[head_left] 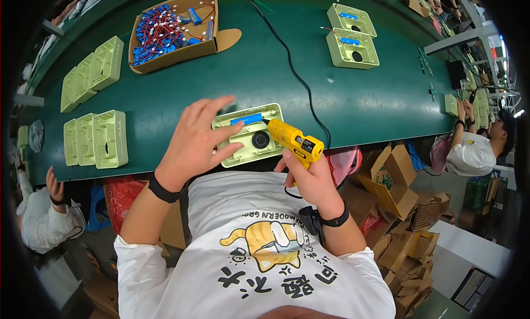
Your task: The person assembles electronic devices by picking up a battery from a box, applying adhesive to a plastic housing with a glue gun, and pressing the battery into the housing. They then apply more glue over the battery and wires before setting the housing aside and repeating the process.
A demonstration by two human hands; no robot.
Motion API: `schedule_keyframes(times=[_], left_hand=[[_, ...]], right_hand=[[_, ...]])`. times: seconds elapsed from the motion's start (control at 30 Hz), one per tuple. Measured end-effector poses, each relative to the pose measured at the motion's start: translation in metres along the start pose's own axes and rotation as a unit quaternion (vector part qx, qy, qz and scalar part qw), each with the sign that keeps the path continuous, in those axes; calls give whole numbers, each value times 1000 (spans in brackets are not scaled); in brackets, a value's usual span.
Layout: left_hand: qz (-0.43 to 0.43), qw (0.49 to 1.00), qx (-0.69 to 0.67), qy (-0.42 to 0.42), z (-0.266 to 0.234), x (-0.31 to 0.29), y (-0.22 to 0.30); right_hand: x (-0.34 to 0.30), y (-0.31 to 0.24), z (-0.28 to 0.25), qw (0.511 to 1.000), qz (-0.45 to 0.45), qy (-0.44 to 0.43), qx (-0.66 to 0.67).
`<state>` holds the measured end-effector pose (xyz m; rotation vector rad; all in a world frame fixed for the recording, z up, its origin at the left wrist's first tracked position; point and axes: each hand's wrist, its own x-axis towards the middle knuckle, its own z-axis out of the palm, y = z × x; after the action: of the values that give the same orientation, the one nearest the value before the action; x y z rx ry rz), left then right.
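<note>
Up on the green counter [375, 101], a cardboard box [176, 58] of batteries sits beyond the pale green case [240, 159], which lies near the front edge, long axis roughly left to right. The yellow glue gun [295, 140] points away and leftward, partly blocking my view of its right end, nozzle by the blue battery [247, 120] lying lengthwise inside. The right hand [313, 179] has its fingers wrapped round the handle; the left hand [193, 134] spreads its fingers, one tip at the battery.
</note>
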<state>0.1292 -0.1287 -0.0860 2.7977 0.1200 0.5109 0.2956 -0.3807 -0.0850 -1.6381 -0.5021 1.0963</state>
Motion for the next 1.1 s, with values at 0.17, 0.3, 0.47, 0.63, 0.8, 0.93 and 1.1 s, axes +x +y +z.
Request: schedule_keyframes(times=[0.17, 0.3, 0.47, 0.63, 0.8, 0.93, 1.1], left_hand=[[-33, 994, -92, -41, 6, -5, -13], [-43, 989, -124, -68, 6, -7, -12], [-54, 991, -110, -45, 5, -15, -1], [-82, 990, -111, -30, 12, -30, 13], [-108, 991, -81, 13, 30, -40, 28], [-114, 990, -79, 32, 34, -40, 29], [-116, 988, -87, 48, 37, -39, 28]], right_hand=[[1, 6, 3, 998, -18, 21, -51], [4, 16, 3, 1000, -15, 9, -24], [-2, 22, 12, 998, -36, 48, -30], [-8, 8, 7, 999, -20, 35, -3], [-12, 15, -1, 999, -18, 36, 4], [-9, 13, -1, 998, -20, 52, -13], [-4, 19, 1, 996, -56, 63, -43]])
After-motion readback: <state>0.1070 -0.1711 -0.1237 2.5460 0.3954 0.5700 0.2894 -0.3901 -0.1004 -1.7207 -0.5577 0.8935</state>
